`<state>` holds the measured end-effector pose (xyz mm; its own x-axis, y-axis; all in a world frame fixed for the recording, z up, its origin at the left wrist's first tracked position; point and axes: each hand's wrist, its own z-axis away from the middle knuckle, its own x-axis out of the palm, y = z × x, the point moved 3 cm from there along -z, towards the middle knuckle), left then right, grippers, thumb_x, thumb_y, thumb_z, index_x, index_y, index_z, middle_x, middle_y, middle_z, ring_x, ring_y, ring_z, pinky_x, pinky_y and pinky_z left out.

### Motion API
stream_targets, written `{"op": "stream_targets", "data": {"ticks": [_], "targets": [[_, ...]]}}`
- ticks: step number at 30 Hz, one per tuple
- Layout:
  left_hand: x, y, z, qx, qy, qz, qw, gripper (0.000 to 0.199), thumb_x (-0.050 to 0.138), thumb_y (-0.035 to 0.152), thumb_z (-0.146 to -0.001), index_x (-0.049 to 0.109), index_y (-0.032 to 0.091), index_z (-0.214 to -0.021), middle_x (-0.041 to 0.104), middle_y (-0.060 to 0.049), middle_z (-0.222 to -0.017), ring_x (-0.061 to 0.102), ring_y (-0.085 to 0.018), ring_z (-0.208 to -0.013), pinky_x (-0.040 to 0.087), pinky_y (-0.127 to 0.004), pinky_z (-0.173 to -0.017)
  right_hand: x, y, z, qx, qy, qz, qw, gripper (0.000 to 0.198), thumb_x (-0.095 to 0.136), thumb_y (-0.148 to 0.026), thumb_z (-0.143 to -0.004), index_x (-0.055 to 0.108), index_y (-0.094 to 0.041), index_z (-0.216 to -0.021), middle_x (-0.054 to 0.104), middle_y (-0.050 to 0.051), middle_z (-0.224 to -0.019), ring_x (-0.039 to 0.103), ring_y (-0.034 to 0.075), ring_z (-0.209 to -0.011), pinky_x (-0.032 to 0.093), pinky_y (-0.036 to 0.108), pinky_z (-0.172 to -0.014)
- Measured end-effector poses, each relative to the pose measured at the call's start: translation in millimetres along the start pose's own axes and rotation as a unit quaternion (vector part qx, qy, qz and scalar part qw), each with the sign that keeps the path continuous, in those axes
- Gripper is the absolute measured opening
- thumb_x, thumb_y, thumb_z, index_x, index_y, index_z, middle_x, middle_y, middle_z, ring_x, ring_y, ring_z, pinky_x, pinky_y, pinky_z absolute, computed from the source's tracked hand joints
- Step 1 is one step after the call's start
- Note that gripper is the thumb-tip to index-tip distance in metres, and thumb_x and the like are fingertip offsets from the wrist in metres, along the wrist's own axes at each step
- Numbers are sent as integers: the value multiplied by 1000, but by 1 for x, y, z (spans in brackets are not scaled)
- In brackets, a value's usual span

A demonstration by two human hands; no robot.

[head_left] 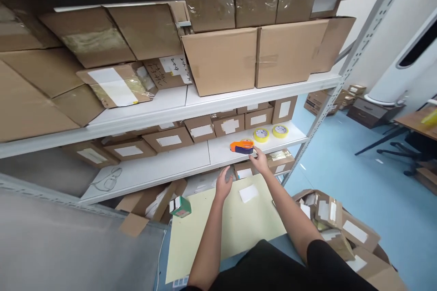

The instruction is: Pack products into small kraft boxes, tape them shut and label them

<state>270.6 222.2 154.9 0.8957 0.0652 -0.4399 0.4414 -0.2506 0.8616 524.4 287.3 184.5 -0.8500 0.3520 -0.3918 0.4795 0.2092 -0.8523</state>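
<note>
An orange and dark-blue tape dispenser [243,147] lies on the middle shelf near its front edge. My right hand [260,162] reaches to its right end, thumb and forefinger apart, fingertips at or very near it; contact is hard to make out. Lower and to the left, my left hand [223,184] hovers over the table with fingers spread and nothing in them. Beneath both hands, a white card [249,193] rests on the pale yellow board [205,236]. Two rolls of yellow tape, one roll [261,134] and another roll [280,131], sit right of the dispenser.
Cardboard boxes [221,61] crowd the upper shelf, and labelled cartons [170,140] line the middle one. Eyeglasses [108,181] lie at its left end. A green box [180,207] stands at the board's left corner. Small cartons [355,232] are heaped at right, near the metal upright [341,82].
</note>
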Motion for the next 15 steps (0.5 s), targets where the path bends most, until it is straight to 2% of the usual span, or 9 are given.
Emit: {"op": "stream_targets", "data": {"ticks": [3,6,8,12,15], "targets": [[-12,-3,17,-30,27,-15,999,52,58,20,-91,63,26,-142,64,-11,-146,63,-26,-130,57,-43,-102,8,-11,-34,-24,-75,109,991,57,65,-33,-90,62,-17,-144,68,15,-142,63,31,-132,49,43,-114],[-33,-4,34,-47,56,-28,997,52,58,18,-89,65,25,-140,66,-10,-143,63,-25,-130,57,-42,-102,24,-21,-55,-1,-157,232,960,51,68,-27,-90,65,-18,-140,74,15,-130,69,31,-121,52,38,-105],[-49,-4,46,-54,82,-33,995,53,58,16,-89,65,26,-140,67,-10,-141,63,-25,-129,57,-41,-103,30,-28,-62,5,-180,293,939,47,69,-23,-91,65,-17,-138,75,15,-124,70,30,-116,52,37,-101],[-74,-3,66,-73,122,-28,989,51,58,15,-88,67,26,-138,68,-10,-139,64,-25,-127,58,-41,-102,34,-48,-60,1,-202,329,923,32,69,-19,-92,71,-11,-122,74,17,-122,67,30,-116,51,35,-96],[-86,-1,75,-70,128,-14,989,51,57,14,-88,68,26,-136,68,-10,-138,65,-24,-126,58,-41,-102,36,-68,-39,-2,-208,329,921,25,68,-23,-95,71,-14,-118,73,15,-122,66,28,-115,51,33,-94]]}}
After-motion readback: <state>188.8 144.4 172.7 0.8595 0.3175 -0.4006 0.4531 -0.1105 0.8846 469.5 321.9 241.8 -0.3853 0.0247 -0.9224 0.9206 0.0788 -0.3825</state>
